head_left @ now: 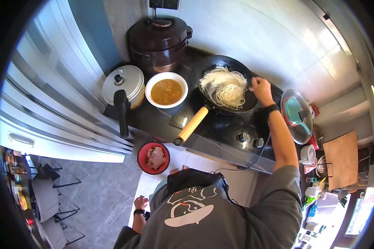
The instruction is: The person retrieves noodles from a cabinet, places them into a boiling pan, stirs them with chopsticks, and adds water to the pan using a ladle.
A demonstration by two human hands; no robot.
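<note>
My right hand [261, 90] is at the right rim of a black wok [203, 68], its fingers curled together. Whether a small thing is between those fingers cannot be made out. Pale noodles [224, 88] lie heaped in the wok, just left of my fingertips. The wok's wooden handle [194, 124] points toward me, untouched. Low at my left side hangs my left hand [141, 202], empty, with its fingers loosely apart. A white bowl of brown broth [166, 92] stands left of the wok.
A lidded pot [122, 85] and a dark cooker [158, 43] stand at the left. A red bowl of meat [154, 158] sits below the counter's front edge. To the right are a glass lid [287, 103], a teal ladle-like utensil [294, 110] and a cutting board [340, 159].
</note>
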